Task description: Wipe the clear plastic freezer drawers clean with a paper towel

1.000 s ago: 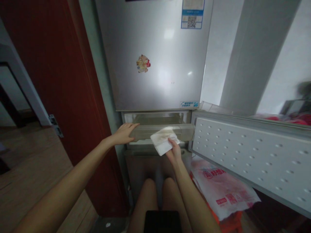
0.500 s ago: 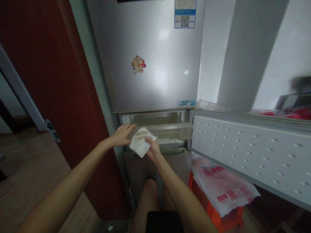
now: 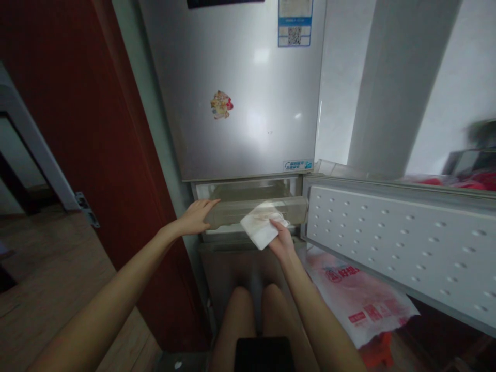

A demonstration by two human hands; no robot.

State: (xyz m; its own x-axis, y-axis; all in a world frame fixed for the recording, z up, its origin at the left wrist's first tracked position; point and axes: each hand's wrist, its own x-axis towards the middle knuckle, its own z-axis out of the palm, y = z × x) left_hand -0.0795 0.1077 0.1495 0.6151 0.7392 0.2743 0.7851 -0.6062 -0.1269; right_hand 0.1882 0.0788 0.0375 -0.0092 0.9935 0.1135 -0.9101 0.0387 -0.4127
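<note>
My left hand (image 3: 196,217) grips the left end of a pale, see-through drawer (image 3: 228,213), fingers over its top edge and thumb at the front. The drawer stands pulled out a little from the lower compartment of a silver fridge (image 3: 248,103). Held in my right hand (image 3: 283,242) is a folded white cloth (image 3: 260,230) with brownish stains. The cloth lies against the drawer's front, right of the middle, and covers part of it.
To the right, the compartment's dimpled white door (image 3: 391,243) swings wide open. Beneath it a white and red plastic bag (image 3: 360,299) lies over an orange stool (image 3: 377,350). A dark red door (image 3: 112,170) stands close on the left. My knees are near the lower fridge front.
My right hand has slid the cloth to the right along the drawer front, away from my left hand. The left hand keeps its hold on the drawer's end.
</note>
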